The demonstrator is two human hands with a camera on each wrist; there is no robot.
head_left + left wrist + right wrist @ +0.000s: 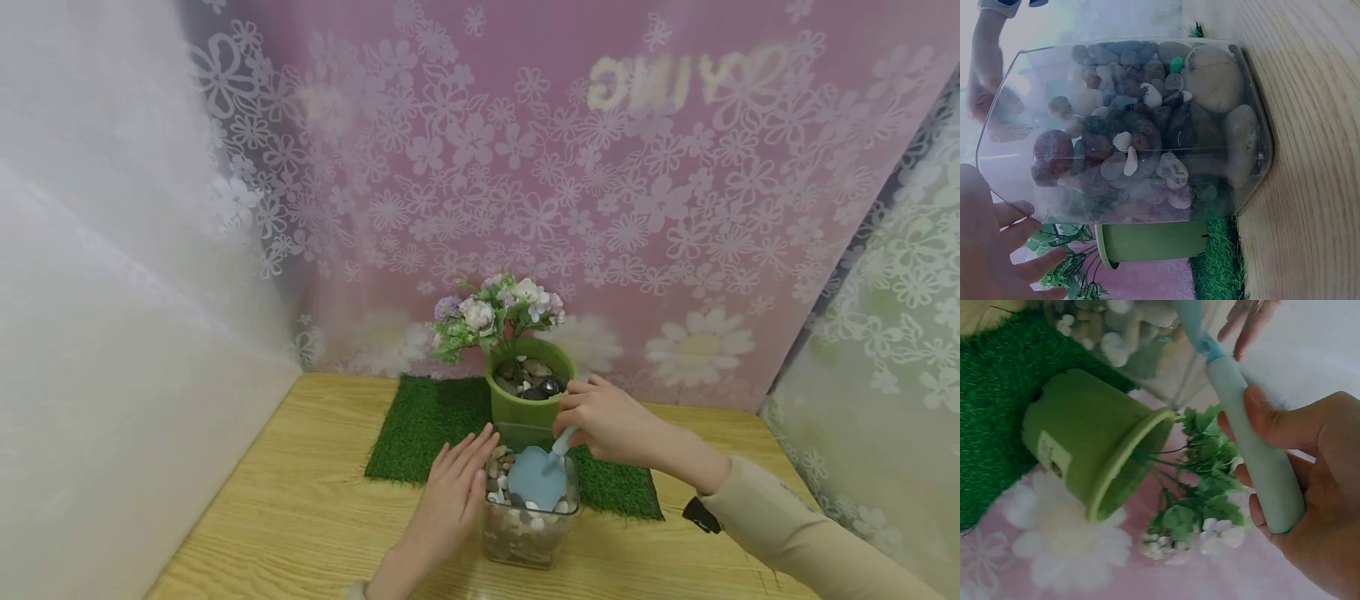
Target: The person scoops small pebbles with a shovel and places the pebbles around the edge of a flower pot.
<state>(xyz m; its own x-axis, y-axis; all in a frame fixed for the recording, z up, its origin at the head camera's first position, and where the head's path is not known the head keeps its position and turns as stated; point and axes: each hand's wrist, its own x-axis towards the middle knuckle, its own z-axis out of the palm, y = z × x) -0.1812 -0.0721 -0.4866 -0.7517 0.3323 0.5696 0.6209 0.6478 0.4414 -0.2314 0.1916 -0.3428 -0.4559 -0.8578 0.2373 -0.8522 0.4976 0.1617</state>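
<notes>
My right hand grips the pale handle of a small blue shovel, fingers and thumb wrapped round it. The shovel's blade lies over the pebbles inside a clear square container. At the container's left side is my left hand, its fingers straight and touching the wall near the rim. Through the clear wall in the left wrist view, stones of mixed sizes and colours show. Just behind the container stands a green flowerpot with white and purple flowers and stones in it.
Under the pot and part of the container lies a green turf mat on the wooden table. A pink floral curtain hangs close behind the pot. Pale sheets enclose the left and right sides.
</notes>
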